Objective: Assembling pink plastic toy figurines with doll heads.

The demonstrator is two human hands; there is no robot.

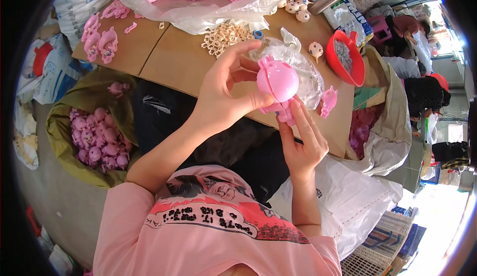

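Cluttered brown worktop (pixel 169 57), pink toy pig (pixel 277 83) held above its near edge, long axis upright, left hand (pixel 221 94) gripping its round head, right hand (pixel 303 139) fingers pinching its base.

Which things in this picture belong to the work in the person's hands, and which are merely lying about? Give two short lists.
In hand:
left hand
right hand
pink toy figure, held by both
clear plastic bag behind it

Lying about:
red scoop with grey bits
beige small parts
sack of pink figures
loose pink piece
cardboard table
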